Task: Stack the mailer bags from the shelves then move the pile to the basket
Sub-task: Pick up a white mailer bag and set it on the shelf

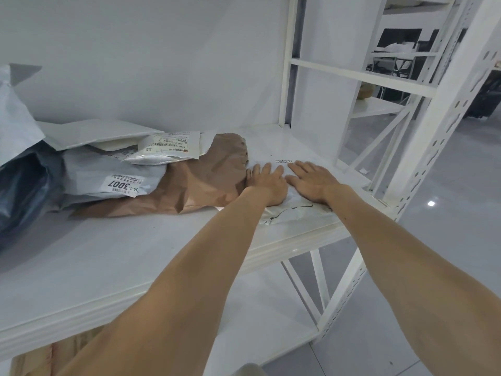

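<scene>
A white mailer bag [291,211] lies flat at the right end of the white shelf [113,256]. My left hand [267,183] and my right hand [311,180] both press on it with straight fingers, side by side. To their left lies a crumpled brown paper mailer [200,180]. On and beside it lie a grey mailer [108,175] labelled 3007, a small silver-white labelled mailer [168,150] and a flat white mailer [92,132]. A dark bag [24,185] and a pale bag [13,123] sit at the far left. No basket is in view.
A white wall backs the shelf. Perforated white uprights [444,123] and diagonal braces stand at the right end. A lower shelf [260,316] shows beneath, with something brown [35,359] at bottom left. More racks and grey floor lie to the right.
</scene>
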